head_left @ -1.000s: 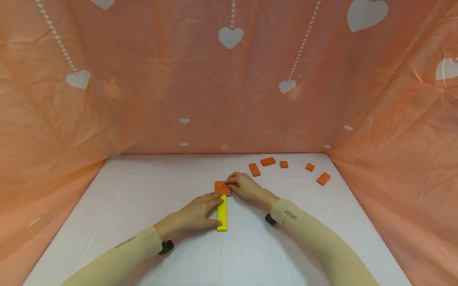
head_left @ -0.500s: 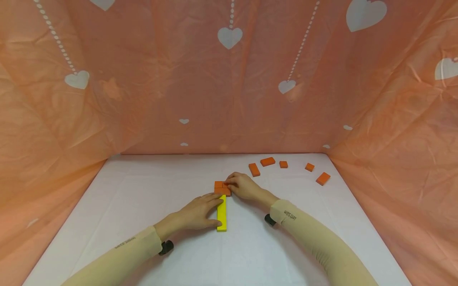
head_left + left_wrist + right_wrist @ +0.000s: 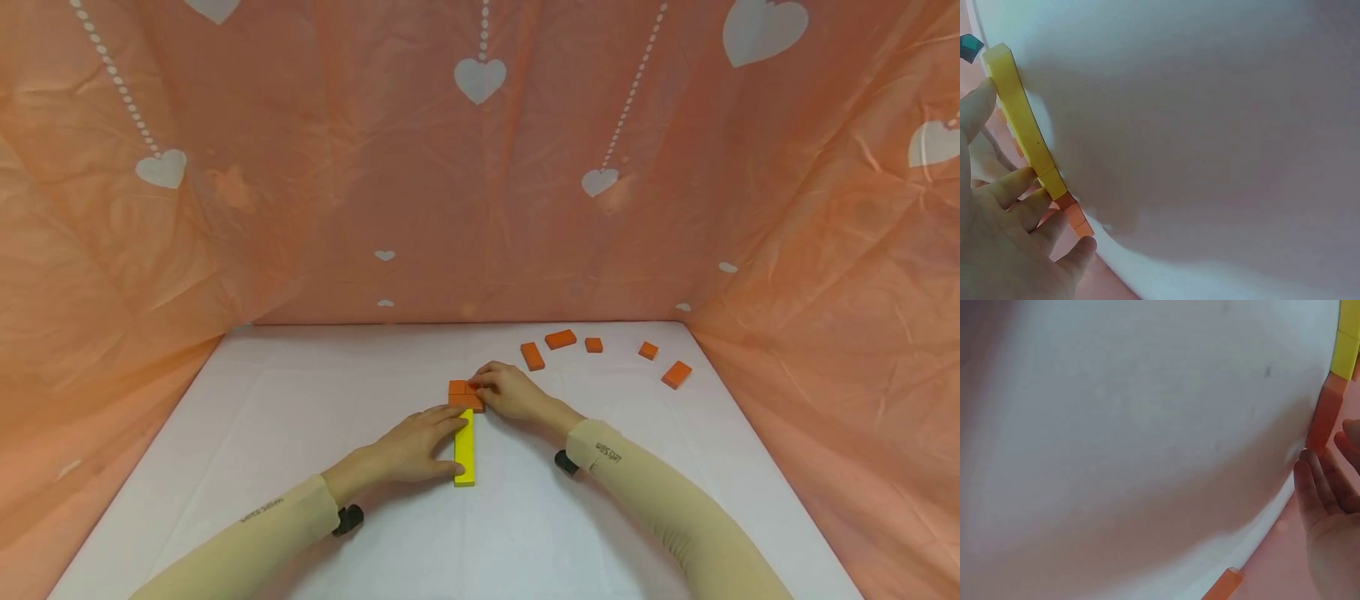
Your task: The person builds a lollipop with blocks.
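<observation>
Several yellow blocks (image 3: 464,442) form a long strip running toward me, with a seam showing in the left wrist view. Fairly straight, the spread fingers and thumb of my left hand (image 3: 412,446) rest along its left side and top. At the strip's far end lies a small cluster of orange blocks: a longer orange block (image 3: 463,402) across it and a small orange block (image 3: 457,387) behind. My right hand (image 3: 517,392) pinches another small orange block (image 3: 472,388) between thumb and index finger, against its neighbour. The fingers partly hide that block.
Loose on the far right of the white table (image 3: 300,383) lie several orange blocks, among them an upright-lying one (image 3: 532,357), an angled one (image 3: 560,339) and one farthest right (image 3: 677,374). A pink curtain (image 3: 465,208) encloses the table's back and sides.
The small orange block under my right fingers has slid slightly left, closing the thin gap beside its neighbour. My left hand and the yellow strip stay put.
</observation>
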Motion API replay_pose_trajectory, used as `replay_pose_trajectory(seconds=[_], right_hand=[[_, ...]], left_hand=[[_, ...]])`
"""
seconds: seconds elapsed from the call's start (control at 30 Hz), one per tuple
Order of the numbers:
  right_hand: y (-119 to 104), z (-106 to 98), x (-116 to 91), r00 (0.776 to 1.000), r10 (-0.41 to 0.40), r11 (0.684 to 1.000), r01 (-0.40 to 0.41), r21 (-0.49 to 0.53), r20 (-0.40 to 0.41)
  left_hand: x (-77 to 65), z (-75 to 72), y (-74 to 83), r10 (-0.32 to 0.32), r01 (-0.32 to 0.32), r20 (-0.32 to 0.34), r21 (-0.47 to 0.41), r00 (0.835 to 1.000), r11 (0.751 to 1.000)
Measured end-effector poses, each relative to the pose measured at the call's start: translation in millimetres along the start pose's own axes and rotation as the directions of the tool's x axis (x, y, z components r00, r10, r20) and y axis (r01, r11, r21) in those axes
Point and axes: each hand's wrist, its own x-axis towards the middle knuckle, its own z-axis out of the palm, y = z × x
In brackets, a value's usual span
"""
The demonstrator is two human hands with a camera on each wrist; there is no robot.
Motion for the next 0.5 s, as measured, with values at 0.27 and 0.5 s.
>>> replay_pose_trajectory(seconds=[0.27,0.5], right_hand=[[18,-26,-4,0.99,0.092,0.994,-0.084,0.076,-0.11],[51,-55,-6,0.973,0.141,0.99,-0.14,0.014,-0.182]], left_hand=[[0.7,0.1,0.2,0.0,0.0,-0.009,-0.019,1.0,1.0],[2.1,1.5,-1.7,0.001,-0.001,-0.011,0.002,1.0,1.0]])
